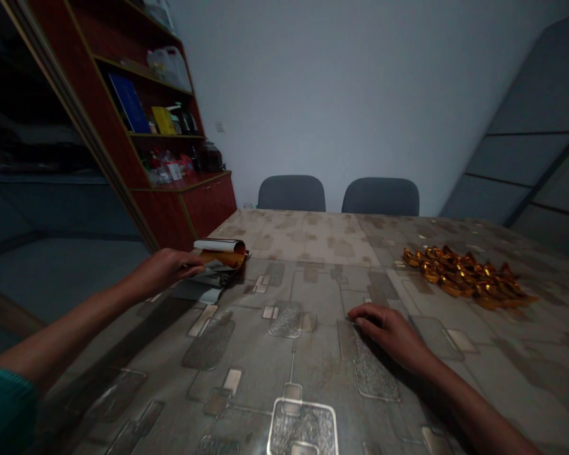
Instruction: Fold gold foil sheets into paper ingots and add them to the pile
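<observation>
At the table's left side, my left hand [168,270] is closed, its fingertips pinching the edge of sheets in a stack of gold foil paper [222,258]. The sheets curl over at the far end, gold on one face and pale on the other. My right hand [386,327] rests on the tablecloth [294,360], fingers curled together and nothing visible in them. Further right lies a cluster of several folded shiny gold paper ingots [459,275], apart from my right hand.
Two grey chairs [291,193] stand behind the table's far edge, against a plain wall. A red-brown shelf cabinet [208,199] with bottles, a blue folder [129,104] and bags stands at the back left. Grey panels [516,151] lean at the right.
</observation>
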`<state>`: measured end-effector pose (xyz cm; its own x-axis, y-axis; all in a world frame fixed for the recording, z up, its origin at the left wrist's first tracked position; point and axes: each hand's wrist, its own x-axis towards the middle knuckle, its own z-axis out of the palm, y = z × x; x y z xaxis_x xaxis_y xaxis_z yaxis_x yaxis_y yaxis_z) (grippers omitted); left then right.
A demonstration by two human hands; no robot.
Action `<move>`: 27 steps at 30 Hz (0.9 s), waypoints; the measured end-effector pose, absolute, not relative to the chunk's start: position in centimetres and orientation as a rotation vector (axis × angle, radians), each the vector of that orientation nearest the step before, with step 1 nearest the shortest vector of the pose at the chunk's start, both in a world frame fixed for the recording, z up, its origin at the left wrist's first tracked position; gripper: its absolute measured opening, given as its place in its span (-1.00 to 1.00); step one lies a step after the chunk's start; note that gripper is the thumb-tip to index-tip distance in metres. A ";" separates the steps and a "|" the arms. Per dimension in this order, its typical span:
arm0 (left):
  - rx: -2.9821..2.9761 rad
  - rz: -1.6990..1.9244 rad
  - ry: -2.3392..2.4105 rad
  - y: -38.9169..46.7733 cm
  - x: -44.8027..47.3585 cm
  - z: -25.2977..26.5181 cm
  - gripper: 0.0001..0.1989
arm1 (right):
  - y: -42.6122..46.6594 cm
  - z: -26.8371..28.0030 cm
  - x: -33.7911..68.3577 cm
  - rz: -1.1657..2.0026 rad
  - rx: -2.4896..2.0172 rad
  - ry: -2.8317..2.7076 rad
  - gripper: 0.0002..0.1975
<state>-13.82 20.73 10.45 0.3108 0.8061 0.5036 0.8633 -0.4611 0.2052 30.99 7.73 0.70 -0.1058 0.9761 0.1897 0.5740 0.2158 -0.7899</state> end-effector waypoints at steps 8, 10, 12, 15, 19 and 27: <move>-2.568 -0.680 -1.423 19.5 -13.5 9.9 -0.57 | 7.8 0.7 31.1 0.739 -1.457 -1.765 -0.77; -2.468 -0.735 -1.407 19.1 -13.1 9.7 -0.62 | 7.9 0.7 31.2 0.748 -1.457 -1.754 -0.76; -2.363 -0.805 -1.379 18.7 -12.3 9.4 -0.64 | 7.9 0.8 31.1 0.758 -1.458 -1.739 -0.76; -2.290 -0.897 -1.268 17.5 -10.2 8.7 -0.70 | 7.6 1.1 30.6 0.791 -1.458 -1.715 -0.72; -2.437 -0.996 -0.817 14.5 -5.0 7.1 -0.83 | 6.4 1.7 28.8 1.134 -1.310 -1.429 -0.60; -2.830 -0.907 -0.158 9.2 4.7 2.5 -0.75 | 5.3 3.3 26.7 1.571 -0.929 -1.037 -0.47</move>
<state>4.67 9.20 2.54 0.8099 0.0502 0.5845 0.1506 -0.9807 -0.1246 26.72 5.30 3.30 -0.2092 0.9753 -0.0715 -0.3174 -0.1369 -0.9384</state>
